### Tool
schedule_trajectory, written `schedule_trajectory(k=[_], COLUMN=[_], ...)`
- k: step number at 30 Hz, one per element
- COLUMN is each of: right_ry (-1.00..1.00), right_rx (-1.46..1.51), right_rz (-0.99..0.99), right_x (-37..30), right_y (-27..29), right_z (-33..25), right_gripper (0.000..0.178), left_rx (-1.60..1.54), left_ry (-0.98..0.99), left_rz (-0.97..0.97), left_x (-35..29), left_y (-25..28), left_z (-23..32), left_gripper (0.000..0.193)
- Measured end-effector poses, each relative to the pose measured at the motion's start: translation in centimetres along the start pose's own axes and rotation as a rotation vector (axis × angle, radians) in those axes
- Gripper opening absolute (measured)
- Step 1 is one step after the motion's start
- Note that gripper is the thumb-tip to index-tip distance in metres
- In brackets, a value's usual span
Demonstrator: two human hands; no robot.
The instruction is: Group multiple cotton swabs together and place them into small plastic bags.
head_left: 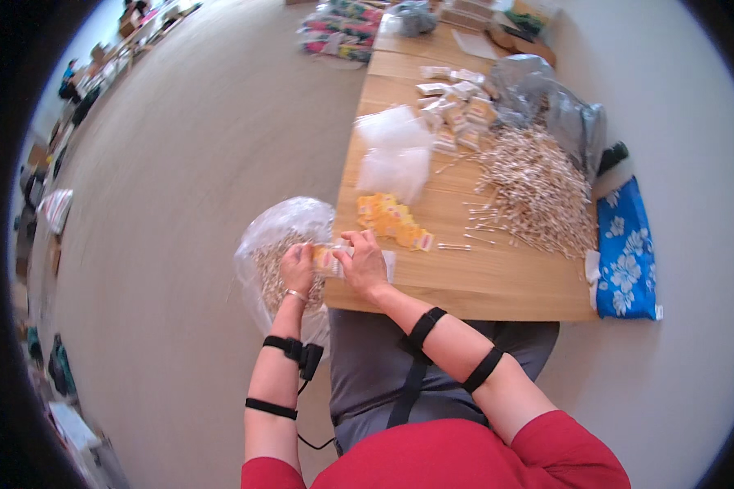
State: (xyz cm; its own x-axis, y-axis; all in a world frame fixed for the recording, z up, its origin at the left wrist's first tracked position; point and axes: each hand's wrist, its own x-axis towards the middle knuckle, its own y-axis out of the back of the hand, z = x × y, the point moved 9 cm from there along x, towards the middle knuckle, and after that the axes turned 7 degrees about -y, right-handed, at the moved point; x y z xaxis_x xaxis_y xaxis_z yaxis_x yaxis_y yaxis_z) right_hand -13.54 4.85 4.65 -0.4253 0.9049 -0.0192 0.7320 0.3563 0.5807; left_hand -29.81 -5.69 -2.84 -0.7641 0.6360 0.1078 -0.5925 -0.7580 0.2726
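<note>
My left hand (297,267) and my right hand (365,267) meet at the table's near left corner. Between them is a small clear packet of cotton swabs (326,259) with a yellow card in it. The left fingers pinch its left end, just off the table edge; the right fingers are bent onto its other end. Clear plastic sticks out flat beyond my right hand. Just past the hands lie several yellow cards (387,218) in an overlapping row. A few loose swabs (454,247) rest to the right of the cards.
A big heap of swabs (534,191) covers the table's right side, near grey plastic bags (575,122). Clear empty bags (394,159) and filled packets (462,114) lie farther back. A clear sack of swabs (265,232) stands left of the table. Blue floral fabric (625,253) hangs at the right edge.
</note>
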Motion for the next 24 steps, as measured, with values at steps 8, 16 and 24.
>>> schedule_trajectory(k=[8,16,24], right_ry=[0.158,0.210,0.239], right_rx=[-0.674,-0.729,-0.595], right_rz=[0.408,0.298,0.464], right_x=[4.2,5.5,2.2], right_y=[16.9,21.6,22.3], right_z=[8.4,13.9,14.2], right_gripper=[0.042,0.040,0.020], left_rx=[-0.142,0.748,0.674], left_ry=[0.179,-0.698,-0.845], left_rz=[-0.148,-0.138,-0.402], left_x=[0.3,-3.7,-9.8], left_y=[0.0,-6.6,-23.5], left_z=[-2.5,13.5,17.3], left_gripper=[0.035,0.040,0.036])
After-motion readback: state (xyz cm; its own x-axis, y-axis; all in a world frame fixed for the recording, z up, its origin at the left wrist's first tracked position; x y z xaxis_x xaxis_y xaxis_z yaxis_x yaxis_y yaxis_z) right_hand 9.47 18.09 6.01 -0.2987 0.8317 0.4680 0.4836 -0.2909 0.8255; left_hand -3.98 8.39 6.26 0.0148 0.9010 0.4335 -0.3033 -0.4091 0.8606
